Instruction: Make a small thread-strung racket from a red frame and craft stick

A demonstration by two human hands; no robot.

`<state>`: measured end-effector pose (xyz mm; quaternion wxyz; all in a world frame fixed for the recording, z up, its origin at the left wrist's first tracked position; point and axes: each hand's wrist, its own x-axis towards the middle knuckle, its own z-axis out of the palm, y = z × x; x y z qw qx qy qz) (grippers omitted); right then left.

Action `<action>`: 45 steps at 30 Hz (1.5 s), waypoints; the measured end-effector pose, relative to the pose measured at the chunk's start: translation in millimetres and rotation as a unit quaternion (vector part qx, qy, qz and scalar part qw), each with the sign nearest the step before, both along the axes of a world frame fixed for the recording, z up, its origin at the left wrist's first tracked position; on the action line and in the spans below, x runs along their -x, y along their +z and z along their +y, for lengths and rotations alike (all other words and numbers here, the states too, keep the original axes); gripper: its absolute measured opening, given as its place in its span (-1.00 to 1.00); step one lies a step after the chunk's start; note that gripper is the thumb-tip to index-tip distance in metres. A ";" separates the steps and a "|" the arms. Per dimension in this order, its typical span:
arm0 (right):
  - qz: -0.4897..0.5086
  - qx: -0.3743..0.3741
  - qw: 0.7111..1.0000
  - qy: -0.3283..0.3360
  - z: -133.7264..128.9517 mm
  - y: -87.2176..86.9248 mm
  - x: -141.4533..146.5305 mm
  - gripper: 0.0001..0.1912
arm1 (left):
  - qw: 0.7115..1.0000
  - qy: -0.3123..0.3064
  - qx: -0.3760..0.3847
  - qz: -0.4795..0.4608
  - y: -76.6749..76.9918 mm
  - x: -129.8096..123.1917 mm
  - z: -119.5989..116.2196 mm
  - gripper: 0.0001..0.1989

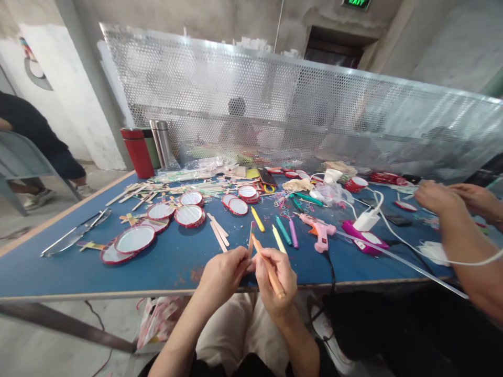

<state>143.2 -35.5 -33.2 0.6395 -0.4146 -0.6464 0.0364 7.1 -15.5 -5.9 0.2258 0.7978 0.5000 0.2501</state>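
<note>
My left hand (228, 271) is closed on a narrow wooden stick (250, 236), held upright above the table's front edge. An orange marker (273, 275) is in my right hand (281, 280), its tip touching or very near the stick's side. The stick's upper end looks reddish. Just behind my hands lie a yellow marker (258, 219), a pale yellow one (279, 239), a teal one (283, 231) and a purple one (294, 233). Loose wooden sticks (218, 233) rest on the blue table to the left of them.
Red-rimmed white discs (135, 240) and metal tongs (76, 233) lie at left. A pink glue gun (320, 230) and power strip (363, 238) are at right. A red bottle (137, 152) stands at the back left. Another person's hands (444, 199) work at far right.
</note>
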 end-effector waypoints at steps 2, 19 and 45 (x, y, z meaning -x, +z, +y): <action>0.021 0.000 1.000 -0.003 1.4 -2.7 0.4 -0.88 | 1.000 -0.001 0.003 -0.001 -0.4 0.3 -0.2 -0.80; 0.040 -0.004 0.999 0.002 -3.4 -7.0 -2.2 -0.89 | 1.000 0.012 0.019 0.019 -0.3 -0.9 -1.4 -0.81; 0.013 0.007 1.000 0.002 -4.5 -2.6 -1.7 -0.91 | 1.000 0.011 0.015 0.013 2.2 -1.0 -1.2 -0.81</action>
